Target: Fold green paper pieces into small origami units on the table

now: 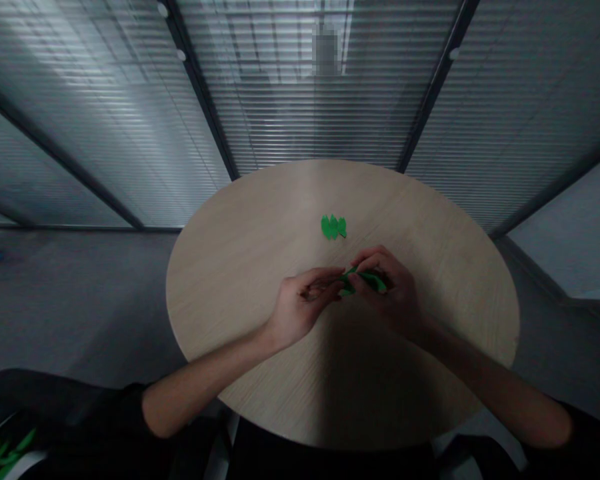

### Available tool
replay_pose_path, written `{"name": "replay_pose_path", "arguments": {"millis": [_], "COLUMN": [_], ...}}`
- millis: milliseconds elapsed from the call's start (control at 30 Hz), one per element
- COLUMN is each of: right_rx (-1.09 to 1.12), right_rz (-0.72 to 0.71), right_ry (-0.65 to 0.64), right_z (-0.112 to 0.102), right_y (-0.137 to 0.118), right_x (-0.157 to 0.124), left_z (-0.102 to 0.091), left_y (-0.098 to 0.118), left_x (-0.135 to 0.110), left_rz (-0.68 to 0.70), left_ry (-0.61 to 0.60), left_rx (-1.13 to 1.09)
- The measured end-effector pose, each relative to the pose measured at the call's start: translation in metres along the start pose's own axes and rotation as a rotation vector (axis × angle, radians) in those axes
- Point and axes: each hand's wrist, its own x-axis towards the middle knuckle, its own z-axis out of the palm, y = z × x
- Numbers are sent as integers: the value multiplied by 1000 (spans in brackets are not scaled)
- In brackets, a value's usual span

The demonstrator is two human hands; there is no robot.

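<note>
Gripping a green piece with left fingers and right fingers, over the counter, near its middle. Seen flat at eleven o'clock from there: three green leaves. Far off at eight o'clock: green strips.

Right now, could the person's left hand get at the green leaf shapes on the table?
Probably yes: the left hand is near the green leaf shapes, with no object visible between them. It seems busy at the green piece in the right hand, so it may need to pause that first.
</note>
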Motion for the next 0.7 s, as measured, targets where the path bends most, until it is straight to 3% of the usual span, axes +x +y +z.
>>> {"name": "replay_pose_path", "arguments": {"millis": [700], "right_rx": [-67], "right_rz": [-102], "right_ry": [-24], "right_z": [-4], "right_y": [-4], "right_x": [2], "left_z": [-2], "left_y": [4], "left_x": [0], "left_rz": [71], "left_ry": [-48], "left_rx": [31]}}
